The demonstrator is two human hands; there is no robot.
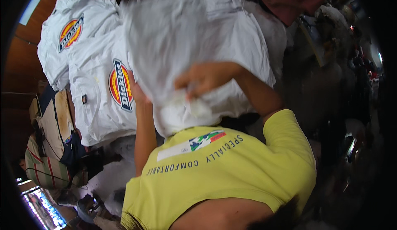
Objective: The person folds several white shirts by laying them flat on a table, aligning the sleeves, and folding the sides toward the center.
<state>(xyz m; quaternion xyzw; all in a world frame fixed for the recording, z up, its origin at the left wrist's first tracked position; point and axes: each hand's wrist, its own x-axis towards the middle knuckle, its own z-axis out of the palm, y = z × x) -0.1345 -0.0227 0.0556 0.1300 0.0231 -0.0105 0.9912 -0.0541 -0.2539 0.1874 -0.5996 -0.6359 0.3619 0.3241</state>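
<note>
A plain white garment [173, 35], probably a T-shirt, hangs in front of me, partly smeared by motion. My left hand [139, 91] grips its left edge, and some of the fingers are hidden behind the cloth. Over the lower middle of the garment, my right hand [209, 79] is blurred, with its fingers curled in. Whatever is between those fingers, if anything, cannot be made out. Below the hands, a bunched white part [186, 114] of cloth lies against my yellow shirt [223, 168].
Left of my hands are two white T-shirts with round red-and-yellow emblems, one nearer [97, 93] and one farther [68, 27]. A dark red cloth [293, 0] is at the far right. Bags and a striped cloth [47, 164] crowd the left side. The right side is dark and cluttered.
</note>
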